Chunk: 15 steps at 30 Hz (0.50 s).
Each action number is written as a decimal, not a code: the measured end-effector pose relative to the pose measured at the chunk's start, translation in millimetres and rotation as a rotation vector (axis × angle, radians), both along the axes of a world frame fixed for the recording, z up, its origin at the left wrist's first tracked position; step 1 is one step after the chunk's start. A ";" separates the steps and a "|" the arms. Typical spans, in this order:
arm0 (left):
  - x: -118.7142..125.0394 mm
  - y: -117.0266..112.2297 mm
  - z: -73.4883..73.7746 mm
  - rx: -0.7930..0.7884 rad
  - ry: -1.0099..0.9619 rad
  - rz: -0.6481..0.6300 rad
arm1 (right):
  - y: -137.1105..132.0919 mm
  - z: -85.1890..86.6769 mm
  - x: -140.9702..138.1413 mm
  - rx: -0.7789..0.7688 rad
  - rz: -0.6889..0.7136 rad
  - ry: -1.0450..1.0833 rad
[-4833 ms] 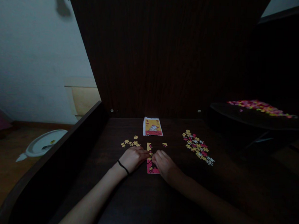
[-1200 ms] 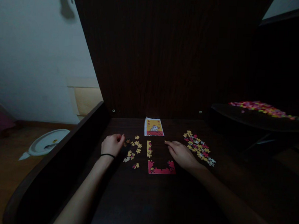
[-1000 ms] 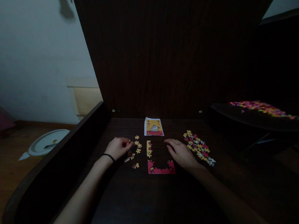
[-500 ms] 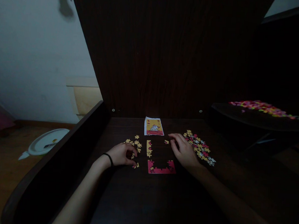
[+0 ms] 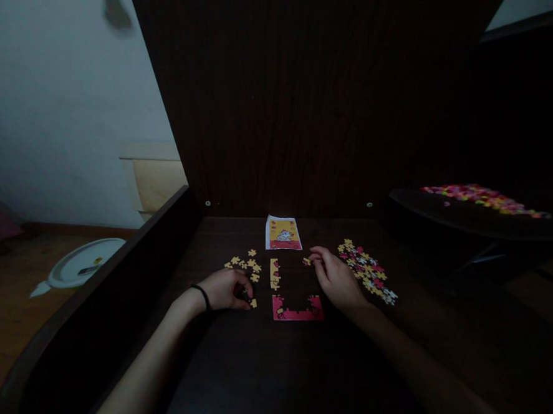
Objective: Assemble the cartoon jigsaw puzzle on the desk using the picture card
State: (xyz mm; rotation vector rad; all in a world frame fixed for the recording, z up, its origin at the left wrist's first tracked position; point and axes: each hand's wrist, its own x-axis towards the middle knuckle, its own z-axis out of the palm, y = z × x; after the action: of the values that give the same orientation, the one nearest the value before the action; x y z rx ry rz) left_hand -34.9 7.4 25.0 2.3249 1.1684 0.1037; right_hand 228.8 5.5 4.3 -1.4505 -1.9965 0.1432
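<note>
On the left, a little heap of loose yellow puzzle pieces (image 5: 250, 264) lies on the dark table (image 5: 248, 367), just past the fingers of the left hand (image 5: 225, 289). They are flat, with round knobs and little bites. The left hand has a black band (image 5: 202, 295) at its wrist. Its finger and thumb bend like a letter C, with one small yellow piece (image 5: 253, 303) right at the tips; it is too dark to tell if they pinch it.

To the right of those fingertips stands a thin yellow strip (image 5: 273, 274) of joined pieces with red shapes on it. Farther from both hands' fingers, a picture card (image 5: 284, 234) shows a white animal on yellow and pink. Between the hands, nearer the person than the right fingers, is a pink puzzle edge (image 5: 298, 317), flat below with two short sides going up.

A yellow and pink piece (image 5: 306, 261) lies just left of the right hand (image 5: 337, 279). Its fingers bend loosely, parted and gripping nothing. Right of them spreads a pile of yellow, pink and white pieces (image 5: 366, 269).
</note>
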 end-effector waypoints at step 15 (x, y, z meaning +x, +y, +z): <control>1.5 -2.4 1.4 -0.011 0.037 0.009 | 2.9 -4.7 -0.3 -0.223 0.066 -0.129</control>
State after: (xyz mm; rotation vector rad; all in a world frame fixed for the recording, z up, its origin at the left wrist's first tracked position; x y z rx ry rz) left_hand -33.4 5.0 26.4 2.3217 1.1944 0.0578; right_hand 228.4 8.4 -0.3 -1.5659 -2.1918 0.3168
